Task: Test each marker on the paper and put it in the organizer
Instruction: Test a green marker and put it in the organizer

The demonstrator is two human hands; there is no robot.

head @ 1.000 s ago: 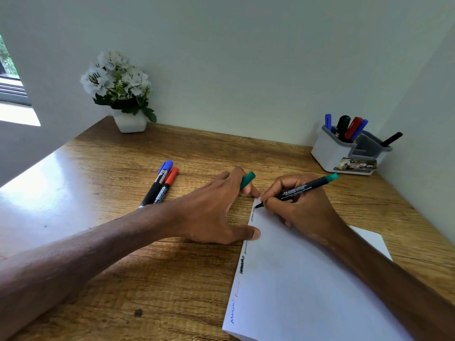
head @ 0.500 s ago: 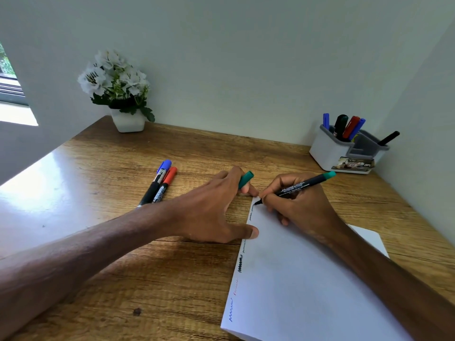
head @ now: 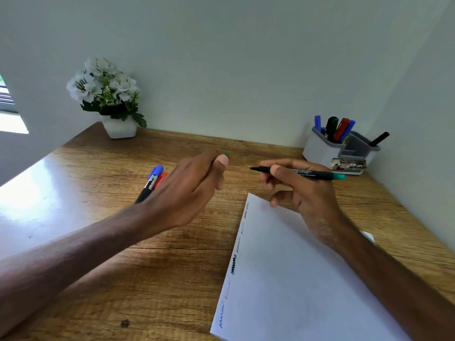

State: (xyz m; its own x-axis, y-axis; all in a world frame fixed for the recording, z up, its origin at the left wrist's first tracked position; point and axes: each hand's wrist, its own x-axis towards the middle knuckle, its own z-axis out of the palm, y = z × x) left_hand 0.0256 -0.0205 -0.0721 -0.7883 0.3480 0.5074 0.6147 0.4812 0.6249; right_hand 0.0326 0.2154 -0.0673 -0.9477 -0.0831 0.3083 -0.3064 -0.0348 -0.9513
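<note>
My right hand holds an uncapped black marker with a green end level above the desk, its tip pointing left. My left hand is raised beside it and pinches the green cap, of which only a sliver shows past the fingertips. Cap and tip are a short gap apart. The white paper lies below on the desk, with several test scribbles down its left edge. A blue-capped marker and a red-capped marker lie on the desk, partly hidden behind my left hand.
A grey and white organizer stands at the back right corner with several markers upright in it. A white pot of white flowers sits at the back left. Walls close off the back and right of the wooden desk.
Both hands have lifted off the paper. The marker swung from writing on the sheet's top edge to level in the air, and the left hand brought the cap up toward its tip.
</note>
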